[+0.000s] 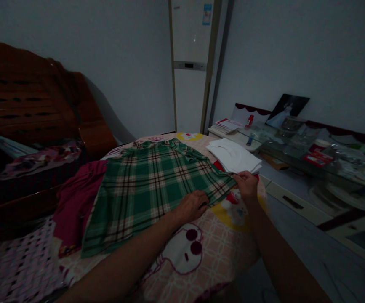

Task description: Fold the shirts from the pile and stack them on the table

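A green plaid shirt with cream, white and dark lines lies spread out on a patterned cloth over a round-edged surface. My right hand pinches the end of its right-hand sleeve between thumb and fingers, beside a white folded stack. My left hand rests palm down on the shirt's near edge where the sleeve meets the body, fingers loosely bent and not gripped around anything visible. Magenta clothing lies at the left, partly covered by the shirt.
A wooden bench stands at the left with clothes on its seat. To the right, a glass-topped cabinet carries a red-and-white cup, plastic bags and a photo. A tall white air conditioner fills the back corner. A pink woven seat is at lower left.
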The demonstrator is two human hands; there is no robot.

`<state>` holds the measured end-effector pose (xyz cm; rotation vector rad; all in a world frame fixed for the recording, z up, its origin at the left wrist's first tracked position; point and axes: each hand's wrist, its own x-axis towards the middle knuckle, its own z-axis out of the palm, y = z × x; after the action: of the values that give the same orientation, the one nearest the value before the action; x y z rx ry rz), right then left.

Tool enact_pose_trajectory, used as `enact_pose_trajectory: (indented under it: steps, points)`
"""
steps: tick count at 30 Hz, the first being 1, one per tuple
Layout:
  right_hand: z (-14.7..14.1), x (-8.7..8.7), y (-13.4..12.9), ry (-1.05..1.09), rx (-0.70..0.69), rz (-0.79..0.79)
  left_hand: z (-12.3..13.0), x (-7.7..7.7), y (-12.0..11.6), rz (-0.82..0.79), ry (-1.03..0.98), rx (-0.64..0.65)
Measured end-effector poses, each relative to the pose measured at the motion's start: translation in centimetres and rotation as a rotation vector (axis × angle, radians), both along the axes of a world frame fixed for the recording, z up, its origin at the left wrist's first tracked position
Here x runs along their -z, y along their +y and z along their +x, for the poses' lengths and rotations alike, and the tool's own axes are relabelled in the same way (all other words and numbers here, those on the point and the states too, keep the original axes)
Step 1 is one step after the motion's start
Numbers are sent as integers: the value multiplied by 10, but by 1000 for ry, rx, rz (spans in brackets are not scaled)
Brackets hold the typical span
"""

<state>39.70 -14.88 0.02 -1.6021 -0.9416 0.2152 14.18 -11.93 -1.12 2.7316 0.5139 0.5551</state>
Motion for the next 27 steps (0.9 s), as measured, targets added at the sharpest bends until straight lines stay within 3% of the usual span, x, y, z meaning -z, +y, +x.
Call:
enact_pose_trajectory:
  steps: [2, 4, 9, 13, 16, 22, 25, 27]
  points:
    - [0, -8, 6, 143, 21, -3, 1, 1, 0, -5, -14, -9]
    - [-1, -16, 9, 150, 67, -4, 2, 1, -1, -12, -31, -9]
    - [2, -29, 5, -176, 187, -111, 1, -1, -1, -92, -101, -10]
    - [10, -24, 1, -404, 194, -310, 1, -2, -1, -148, -120, 0]
    - [17, -14, -3, -429, 82, -392, 2, -1, 1, -162, -107, -2]
    - [26, -6, -22, -66, -229, -334, 3, 0, 2, -244, -140, -10]
    - [28, -5, -30, 4, -429, -353, 2, -3, 3, -330, -183, -54]
    - [28, -4, -32, -19, -489, -374, 1, -6, 4, -390, -205, -102]
